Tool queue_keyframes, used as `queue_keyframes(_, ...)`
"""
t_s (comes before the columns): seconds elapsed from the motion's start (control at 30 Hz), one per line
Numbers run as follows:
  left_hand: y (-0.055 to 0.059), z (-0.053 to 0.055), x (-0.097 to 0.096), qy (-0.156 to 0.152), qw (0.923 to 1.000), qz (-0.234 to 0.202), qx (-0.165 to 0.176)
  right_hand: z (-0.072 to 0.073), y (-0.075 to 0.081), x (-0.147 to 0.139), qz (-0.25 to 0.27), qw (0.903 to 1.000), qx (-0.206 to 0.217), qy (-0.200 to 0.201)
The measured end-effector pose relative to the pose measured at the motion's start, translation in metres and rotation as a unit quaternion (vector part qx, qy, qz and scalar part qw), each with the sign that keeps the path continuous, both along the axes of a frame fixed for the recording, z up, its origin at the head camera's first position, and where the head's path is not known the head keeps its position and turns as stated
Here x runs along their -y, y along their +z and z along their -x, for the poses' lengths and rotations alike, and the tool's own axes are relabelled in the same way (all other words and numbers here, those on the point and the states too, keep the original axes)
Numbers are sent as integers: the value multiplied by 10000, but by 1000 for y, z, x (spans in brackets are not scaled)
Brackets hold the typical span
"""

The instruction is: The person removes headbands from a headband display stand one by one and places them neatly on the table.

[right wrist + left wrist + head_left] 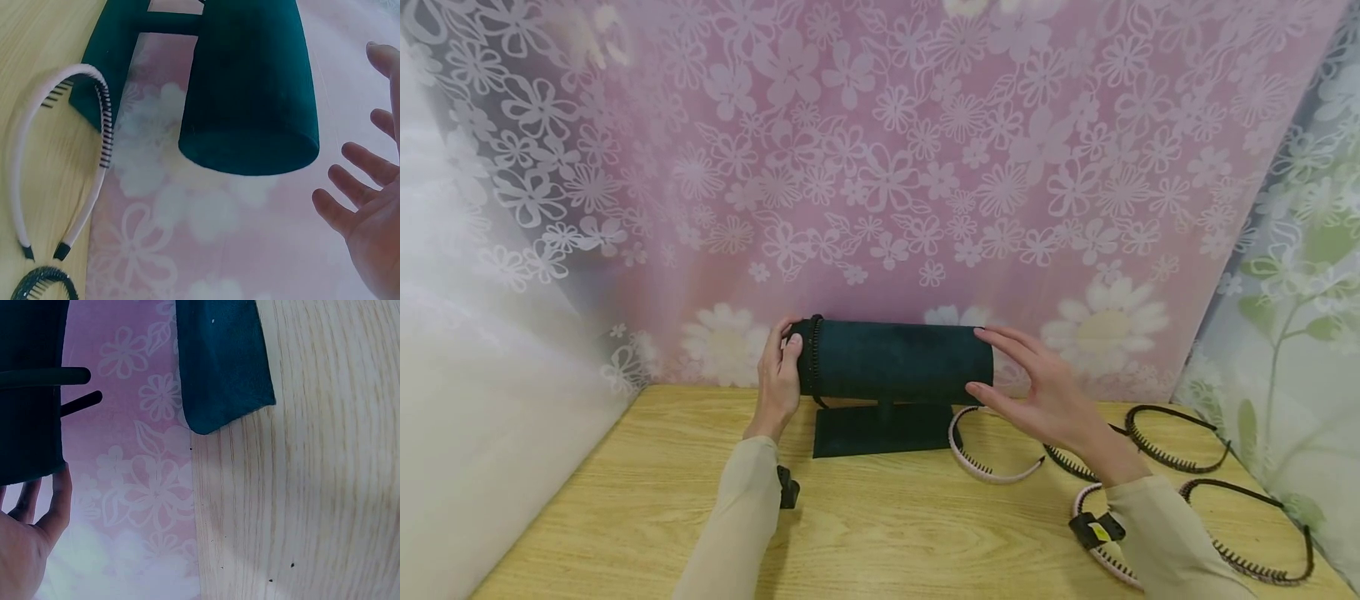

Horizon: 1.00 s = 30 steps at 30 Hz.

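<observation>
A dark green cylindrical headband stand [902, 362] lies sideways on its post and flat base [880, 432]. Around its left end sits a black toothed headband [816, 358]; both its tips [81, 376] stick out below the cylinder in the left wrist view. My left hand [779, 379] grips the cylinder's left end, thumb toward me and fingertips [60, 478] at the end's edge. At the other end is my right hand [1045, 392], fingers spread and relaxed. The right wrist view shows that hand [369, 219] beside the cylinder [250, 94], a gap between them.
A pale pink headband [996, 478] lies by the base's right corner. More headbands, including a dark one [1176, 462] and another [1262, 571], lie at the right, some partly under my right arm. A flowered pink curtain [887, 167] hangs behind the wooden table [880, 533].
</observation>
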State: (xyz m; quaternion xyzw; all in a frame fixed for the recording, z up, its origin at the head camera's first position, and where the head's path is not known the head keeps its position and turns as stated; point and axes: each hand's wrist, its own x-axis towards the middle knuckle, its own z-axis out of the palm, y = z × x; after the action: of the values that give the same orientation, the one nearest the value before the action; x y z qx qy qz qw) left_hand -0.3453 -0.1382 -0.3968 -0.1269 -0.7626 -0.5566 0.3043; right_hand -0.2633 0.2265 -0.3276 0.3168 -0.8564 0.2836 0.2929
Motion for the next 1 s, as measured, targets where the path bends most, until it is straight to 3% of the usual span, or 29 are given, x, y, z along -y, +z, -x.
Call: queue_keyframes(1.0, 0, 1, 0, -99, 9999, -54, -51, 23, 12, 42, -75, 9984, 438, 355)
